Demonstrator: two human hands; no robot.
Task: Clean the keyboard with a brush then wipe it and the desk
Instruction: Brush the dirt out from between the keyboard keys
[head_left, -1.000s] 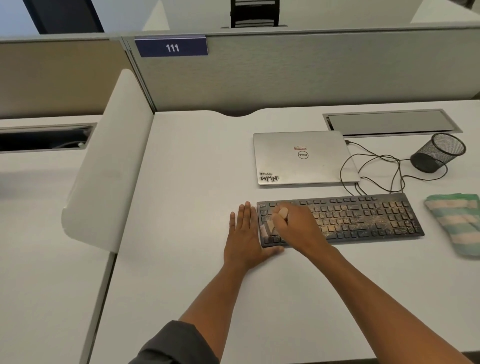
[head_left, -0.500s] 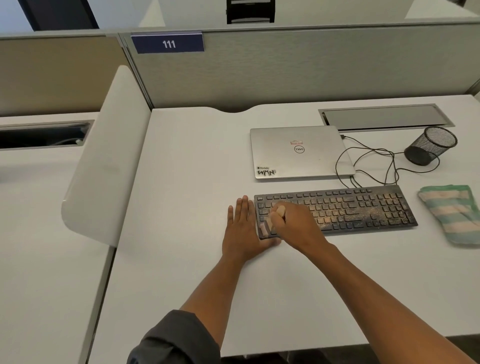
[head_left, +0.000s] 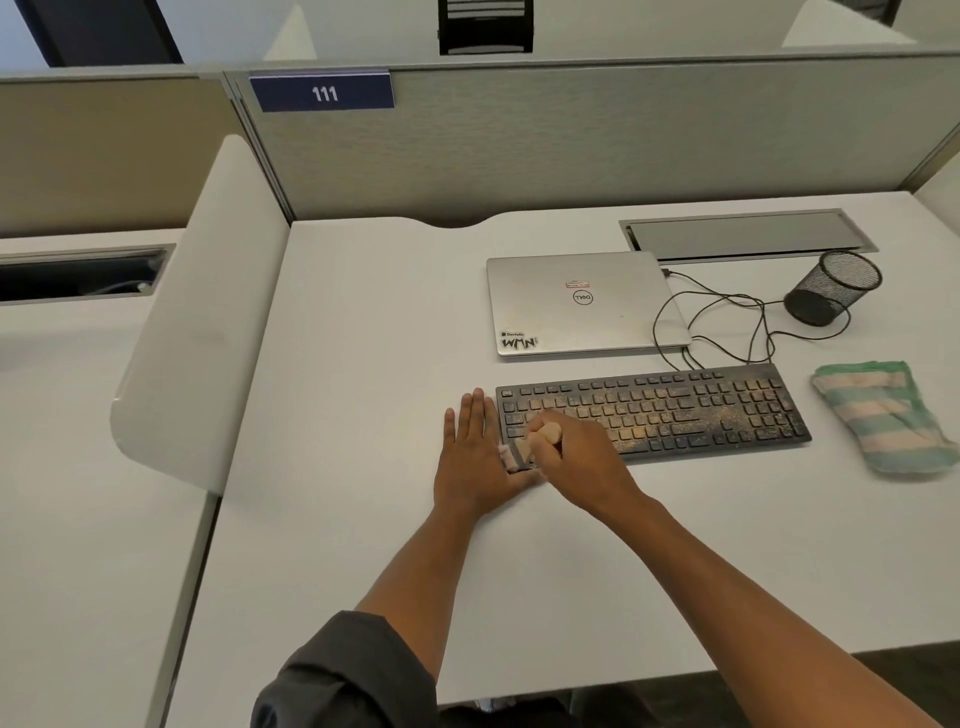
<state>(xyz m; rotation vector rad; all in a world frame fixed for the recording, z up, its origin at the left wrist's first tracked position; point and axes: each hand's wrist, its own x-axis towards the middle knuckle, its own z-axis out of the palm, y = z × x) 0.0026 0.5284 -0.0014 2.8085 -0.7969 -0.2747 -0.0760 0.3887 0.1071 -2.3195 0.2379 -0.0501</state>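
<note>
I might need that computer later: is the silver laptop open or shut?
Shut. The laptop lies flat on the desk behind the keyboard, lid down, with its logo and stickers facing up.

Bright, even light; wide-angle edge distortion.

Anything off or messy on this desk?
Yes: the keyboard is coated in yellowish dust, thickest across its middle and right keys. The mesh pen cup lies tipped on its side. The laptop and striped cloth look ordinary.
</note>
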